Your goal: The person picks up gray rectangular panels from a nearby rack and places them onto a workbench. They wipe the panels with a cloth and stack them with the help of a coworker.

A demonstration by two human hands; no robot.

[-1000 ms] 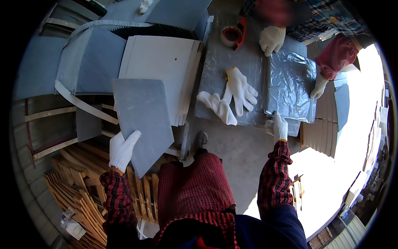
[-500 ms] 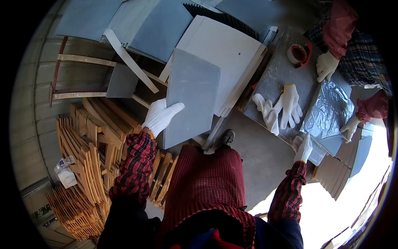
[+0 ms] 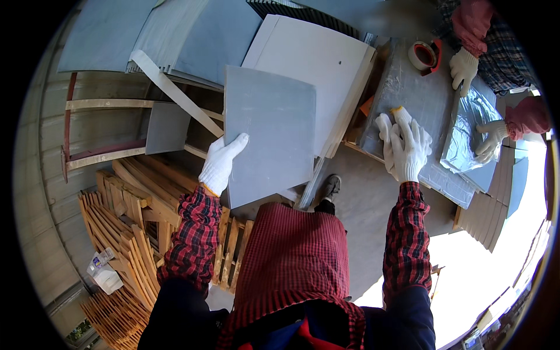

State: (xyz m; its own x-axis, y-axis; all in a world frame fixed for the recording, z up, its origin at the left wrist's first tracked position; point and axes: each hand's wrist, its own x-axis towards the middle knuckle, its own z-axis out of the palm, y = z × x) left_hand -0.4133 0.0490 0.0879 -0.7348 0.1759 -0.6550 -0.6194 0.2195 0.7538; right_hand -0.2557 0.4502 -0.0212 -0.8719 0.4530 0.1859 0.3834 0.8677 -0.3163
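grey panel (image 3: 271, 140) | four-sided, held by left edge | loose white gloves (image 3: 383, 129) | partly covered

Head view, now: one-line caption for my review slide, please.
Gloved left hand holds a grey panel while the gloved right hand is at loose white gloves.

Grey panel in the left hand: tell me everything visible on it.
The grey panel is a thin, flat, four-sided sheet with a smooth, dull face and a few faint pale marks. It looks like plastic or coated board; I can't tell which. The white-gloved left hand grips its left edge, thumb on the visible face, fingers hidden behind. In view it overlaps part of the white board stack; whether they touch is unclear.
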